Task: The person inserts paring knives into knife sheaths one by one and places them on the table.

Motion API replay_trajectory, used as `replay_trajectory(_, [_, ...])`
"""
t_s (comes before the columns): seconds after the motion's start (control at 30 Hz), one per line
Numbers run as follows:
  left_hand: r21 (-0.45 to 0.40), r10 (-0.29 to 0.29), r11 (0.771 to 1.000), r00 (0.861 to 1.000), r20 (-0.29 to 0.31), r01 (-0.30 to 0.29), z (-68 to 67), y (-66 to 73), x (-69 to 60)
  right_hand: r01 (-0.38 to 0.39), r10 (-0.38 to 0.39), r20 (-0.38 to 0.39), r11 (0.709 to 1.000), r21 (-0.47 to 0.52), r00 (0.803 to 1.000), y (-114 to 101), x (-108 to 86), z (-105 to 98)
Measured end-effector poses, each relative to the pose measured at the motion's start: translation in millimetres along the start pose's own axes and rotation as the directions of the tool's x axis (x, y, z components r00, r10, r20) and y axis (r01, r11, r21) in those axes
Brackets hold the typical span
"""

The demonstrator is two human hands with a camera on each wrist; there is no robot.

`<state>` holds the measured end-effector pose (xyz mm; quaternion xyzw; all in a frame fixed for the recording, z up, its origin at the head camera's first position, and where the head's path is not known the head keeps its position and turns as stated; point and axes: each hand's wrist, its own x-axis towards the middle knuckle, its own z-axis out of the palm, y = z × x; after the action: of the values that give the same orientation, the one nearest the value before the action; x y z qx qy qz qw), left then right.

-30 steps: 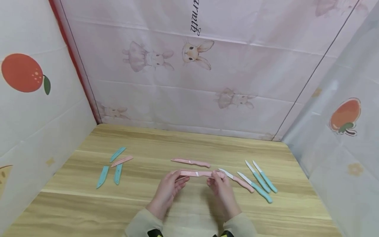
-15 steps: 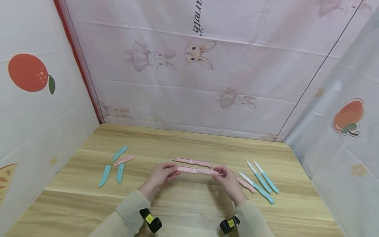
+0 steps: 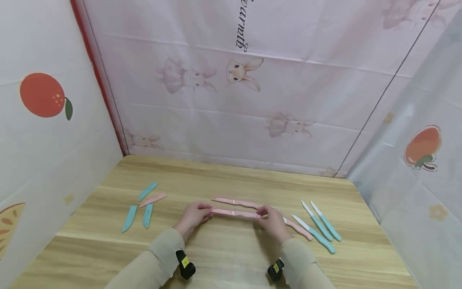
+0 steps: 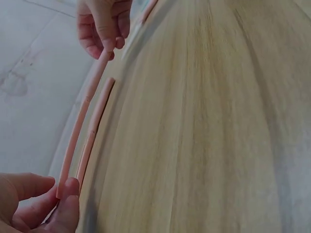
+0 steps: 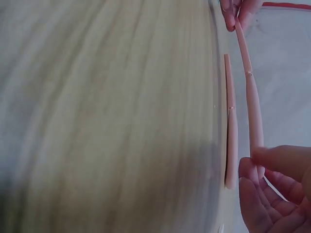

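Note:
A pink paring knife in its pink sheath (image 3: 234, 212) is held level between both hands, a little above the table. My left hand (image 3: 195, 217) pinches the sheath end between thumb and fingers. At the handle end, my right hand (image 3: 272, 224) pinches the knife, seen also in the right wrist view, where the handle (image 5: 254, 111) runs to the thumb. Just beyond lies a second sheathed pink knife (image 3: 236, 202), roughly parallel; it shows below the held one in the left wrist view (image 4: 95, 128). An unsheathed pink knife (image 3: 299, 229) lies beside my right hand, its blade partly hidden.
Three teal-handled knives with bare white blades (image 3: 325, 224) lie to the right. On the left are several loose sheaths: a pink one (image 3: 153, 199) across teal ones (image 3: 148, 216), with another teal sheath (image 3: 130, 218) nearby. Printed cloth walls (image 3: 216, 132) border the wooden table (image 3: 223, 257).
Both hands have shifted slightly with the sheathed knife, and more of the forearms shows. The knife has moved a little left and stays gripped at both ends. The other knives and sheaths lie unmoved.

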<state>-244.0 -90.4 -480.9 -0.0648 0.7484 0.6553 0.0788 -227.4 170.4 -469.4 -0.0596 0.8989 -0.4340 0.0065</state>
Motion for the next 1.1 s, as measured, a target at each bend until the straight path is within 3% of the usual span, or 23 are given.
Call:
replay_trajectory(0.1, [0.116,0.035,0.993,0.999,0.009,-0.036,1.3,0.1,1.7,0.004,-0.004,-0.006,1.000,-0.015,1.000,2.5,2.1,0.4])
replay_trajectory(0.27, [0.265,0.027,0.964,1.000,0.008,-0.028,2.4,1.9,2.3,-0.016,0.018,0.022,0.997,-0.075,1.000,5.3,7.7,4.2])
replay_trajectory(0.47, [0.270,0.026,0.963,1.000,0.003,-0.026,6.6,10.3,10.5,-0.007,0.009,0.013,0.991,-0.136,1.000,2.7,13.9,2.9])
replay_trajectory(0.63, [0.278,-0.009,0.961,1.000,-0.012,0.012,8.3,8.0,11.1,-0.023,0.031,0.058,0.992,-0.123,0.998,2.3,12.1,6.1])
replay_trajectory(0.9, [0.246,0.000,0.969,1.000,-0.028,0.007,8.7,5.1,12.7,-0.028,0.038,0.085,0.992,-0.124,0.996,3.6,11.5,8.6])
replay_trajectory(1.03, [0.255,0.028,0.967,1.000,-0.004,-0.026,3.8,7.7,8.7,-0.004,0.013,0.090,0.996,-0.094,0.996,5.3,9.0,7.9])
replay_trajectory(1.1, [0.300,0.052,0.952,0.998,0.023,-0.056,-4.7,11.9,6.5,0.014,-0.007,0.083,0.996,-0.085,0.997,5.5,6.9,6.7])
